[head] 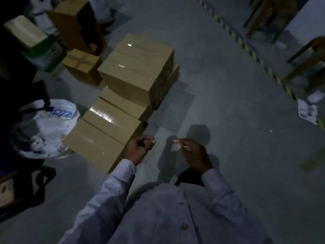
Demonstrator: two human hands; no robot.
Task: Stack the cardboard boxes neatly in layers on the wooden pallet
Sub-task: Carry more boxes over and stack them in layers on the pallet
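Observation:
Taped cardboard boxes stand in a row on the grey floor. The nearest box (pixel 95 143) lies low at lower left, a second low box (pixel 112 118) sits behind it, and a taller stack (pixel 135 71) rises beyond. My left hand (pixel 139 148) hovers at the near box's right corner, fingers loosely curled, holding nothing. My right hand (pixel 191 154) hangs over bare floor to the right, fingers relaxed and empty. No wooden pallet under the boxes can be made out in this dim view.
A white printed sack (pixel 44 127) lies left of the near boxes. An open tall carton (pixel 77 23) and a small taped box (pixel 82 65) stand at the back left. Yellow-black floor tape (pixel 246 48) runs diagonally at right, with wooden frames (pixel 309 62) beyond it.

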